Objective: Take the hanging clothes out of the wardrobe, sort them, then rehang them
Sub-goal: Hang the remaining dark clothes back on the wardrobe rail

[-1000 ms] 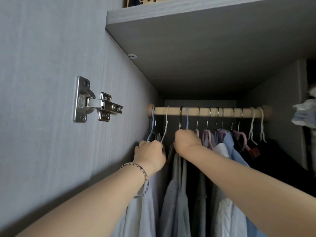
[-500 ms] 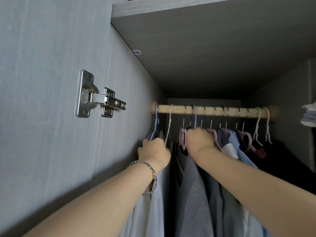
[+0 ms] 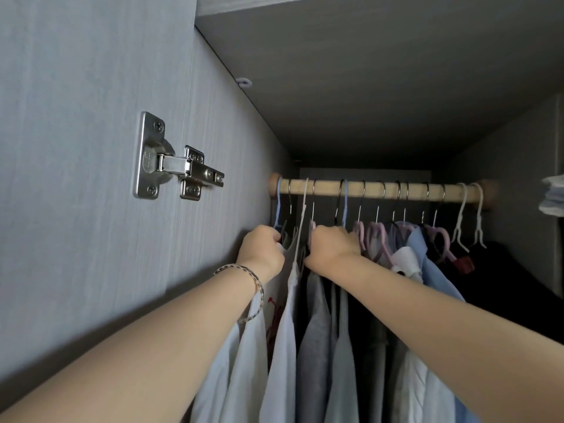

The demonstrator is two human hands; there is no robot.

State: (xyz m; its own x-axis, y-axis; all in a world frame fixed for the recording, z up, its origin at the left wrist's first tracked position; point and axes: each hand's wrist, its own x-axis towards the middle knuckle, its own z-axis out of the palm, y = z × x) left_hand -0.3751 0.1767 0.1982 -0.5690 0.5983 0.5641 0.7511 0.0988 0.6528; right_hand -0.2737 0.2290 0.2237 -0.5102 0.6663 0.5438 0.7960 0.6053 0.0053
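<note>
A wooden rail (image 3: 375,190) crosses the wardrobe with several hangers hooked over it. Pale blue, white and grey shirts (image 3: 314,340) hang from it, dark garments (image 3: 518,285) at the right. My left hand (image 3: 262,250) grips the neck of the hangers at the rail's left end, fingers curled round them. My right hand (image 3: 332,247) grips the hangers just to the right of it, beside the pink hangers (image 3: 378,239). Both hands sit a little below the rail. What the fingers enclose is partly hidden by the knuckles.
The wardrobe's left side panel (image 3: 91,178) carries a metal door hinge (image 3: 177,172). A shelf board (image 3: 381,87) forms the ceiling just above the rail. Folded cloth (image 3: 552,193) lies in a compartment at the right edge. Two white hangers (image 3: 470,218) hang at the rail's right end.
My right hand has slid left along the hangers, closing up to my left hand, which has kept its grip at the rail's left end. The view has shifted slightly.
</note>
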